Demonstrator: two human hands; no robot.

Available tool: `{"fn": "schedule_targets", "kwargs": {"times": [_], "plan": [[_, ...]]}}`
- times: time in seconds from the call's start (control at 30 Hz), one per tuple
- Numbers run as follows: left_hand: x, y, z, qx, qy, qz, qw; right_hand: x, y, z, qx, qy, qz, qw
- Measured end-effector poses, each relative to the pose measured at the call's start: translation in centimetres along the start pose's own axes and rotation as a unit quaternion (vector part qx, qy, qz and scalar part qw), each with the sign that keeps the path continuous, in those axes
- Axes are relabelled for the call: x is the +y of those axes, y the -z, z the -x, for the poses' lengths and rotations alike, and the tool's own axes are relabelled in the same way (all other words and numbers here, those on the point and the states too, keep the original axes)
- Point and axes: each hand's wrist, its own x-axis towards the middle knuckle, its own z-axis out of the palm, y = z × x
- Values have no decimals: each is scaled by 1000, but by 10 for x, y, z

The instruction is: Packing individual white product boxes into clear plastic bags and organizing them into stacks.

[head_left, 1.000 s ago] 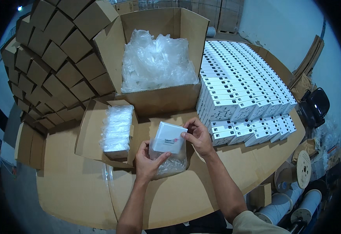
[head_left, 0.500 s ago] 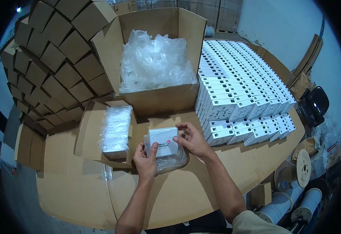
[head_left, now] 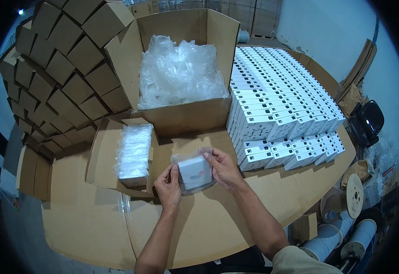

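Note:
A small flat white box (head_left: pixel 192 174) lies inside a clear plastic bag (head_left: pixel 203 187), its printed face dulled by the film. My left hand (head_left: pixel 168 187) pinches the bag's left side, thumb on top. At its upper right corner, my right hand (head_left: pixel 225 170) grips the plastic between thumb and fingers. Left of my hands stands an open brown carton (head_left: pixel 102 153) holding a row of bagged white boxes (head_left: pixel 134 150). Beyond it, a large open carton (head_left: pixel 181 116) is heaped with loose clear plastic bags (head_left: pixel 179 75).
Stacked white boxes (head_left: pixel 258 130) stand in rows at the right of the cardboard-covered table (head_left: pixel 85 219). A tall pile of brown cartons (head_left: pixel 78 82) rises at the left. Cable spools (head_left: pixel 355 194) and a black chair (head_left: pixel 368 119) are beyond the table's right edge.
The white box has gone from partly outside the bag to lying within it. My right hand has shifted slightly down and right, onto the bag's upper corner.

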Motion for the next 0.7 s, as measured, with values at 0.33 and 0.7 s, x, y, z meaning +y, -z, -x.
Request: {"fn": "schedule_targets", "kwargs": {"times": [0.33, 0.7], "plan": [[-11, 4, -4, 9, -7, 103, 995, -9, -3, 4, 7, 55, 22, 998], [12, -5, -2, -52, -31, 196, 979, -26, -3, 12, -51, 44, 185, 980]]}}
